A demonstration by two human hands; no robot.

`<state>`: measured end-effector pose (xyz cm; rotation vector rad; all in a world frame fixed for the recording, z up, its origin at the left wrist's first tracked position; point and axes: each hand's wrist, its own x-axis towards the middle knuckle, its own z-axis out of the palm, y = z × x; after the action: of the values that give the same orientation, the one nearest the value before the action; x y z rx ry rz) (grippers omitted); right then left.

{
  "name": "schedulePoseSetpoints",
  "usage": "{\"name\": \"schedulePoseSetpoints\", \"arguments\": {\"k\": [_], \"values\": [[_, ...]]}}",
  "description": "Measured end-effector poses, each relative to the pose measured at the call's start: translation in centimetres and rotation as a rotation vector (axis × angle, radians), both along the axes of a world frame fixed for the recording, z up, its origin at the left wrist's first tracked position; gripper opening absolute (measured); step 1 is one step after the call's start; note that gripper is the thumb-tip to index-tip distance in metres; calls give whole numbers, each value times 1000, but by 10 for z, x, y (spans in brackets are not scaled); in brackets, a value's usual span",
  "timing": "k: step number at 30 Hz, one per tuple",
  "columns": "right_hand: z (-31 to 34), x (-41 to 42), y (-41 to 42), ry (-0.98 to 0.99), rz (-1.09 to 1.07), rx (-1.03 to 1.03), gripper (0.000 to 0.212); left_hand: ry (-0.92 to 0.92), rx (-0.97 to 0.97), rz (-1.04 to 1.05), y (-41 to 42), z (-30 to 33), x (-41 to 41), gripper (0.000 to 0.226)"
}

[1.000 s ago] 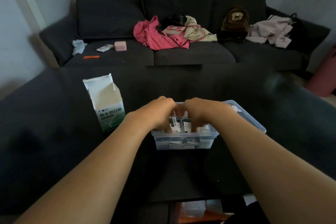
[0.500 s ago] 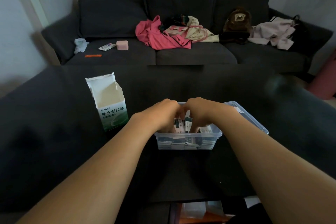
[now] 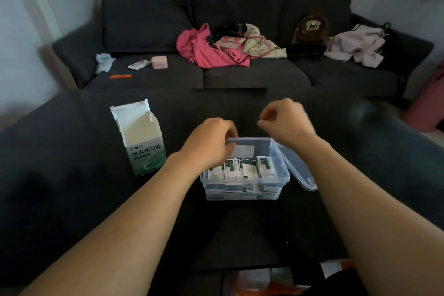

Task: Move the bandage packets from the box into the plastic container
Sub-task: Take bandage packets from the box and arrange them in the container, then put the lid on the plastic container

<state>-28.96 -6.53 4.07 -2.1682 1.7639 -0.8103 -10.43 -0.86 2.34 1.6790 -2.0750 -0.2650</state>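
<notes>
A clear plastic container (image 3: 281,176) stands on the dark table, its lid (image 3: 299,170) hanging open at the right. Several white and green bandage packets (image 3: 249,168) fill it, some upright, some flat underneath. The opened white and green bandage box (image 3: 141,142) stands upright to the left of the container. My left hand (image 3: 211,144) hovers over the container's left rear corner, fingers curled, nothing visibly held. My right hand (image 3: 287,122) is raised above and behind the container, fingers loosely curled and empty.
The dark table (image 3: 72,199) runs to a dark sofa (image 3: 240,74) behind. On the sofa lie pink clothes (image 3: 206,48), a brown backpack (image 3: 310,31), a pink case (image 3: 159,62) and small packets. A pink object (image 3: 427,108) stands at far right.
Both hands were down in the container among the packets. Now they have lifted out; the right hand rose up and back, the left rose to the rim. The packets stay inside.
</notes>
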Motion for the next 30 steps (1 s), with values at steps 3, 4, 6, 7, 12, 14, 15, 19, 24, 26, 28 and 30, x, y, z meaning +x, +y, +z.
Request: {"name": "schedulePoseSetpoints", "arguments": {"k": [3,4,6,7,12,14,15,19,24,26,28,30], "values": [[-9,-31,-15,114,-265,130,31,23,-36,47,-2,-4,0,14],[-14,-39,-18,198,-329,239,47,24,-32,62,-3,-4,-1,12],[-27,-50,-22,320,-418,480,83,23,-19,90,-5,-7,-1,10],[-38,-59,-28,347,-451,585,102,23,-17,105,-6,-9,-1,10],[-68,-85,-37,330,-418,820,160,0,34,182,-10,-8,3,31],[-62,-84,-32,311,-366,828,130,-29,57,206,-10,-7,4,39],[-59,-83,-31,317,-360,832,131,-43,64,217,-10,-7,5,42],[-66,-83,-35,299,-394,747,148,-77,97,266,-11,-9,9,47],[-44,-82,-32,240,-436,538,136,-53,102,288,-13,-12,14,46],[-19,-75,-25,205,-364,381,131,-47,115,291,-14,-12,17,44],[6,-65,-17,-23,-187,281,114,-22,126,292,-14,-11,20,39],[21,-52,-4,-270,52,323,100,13,140,293,-13,-10,24,32]]}}
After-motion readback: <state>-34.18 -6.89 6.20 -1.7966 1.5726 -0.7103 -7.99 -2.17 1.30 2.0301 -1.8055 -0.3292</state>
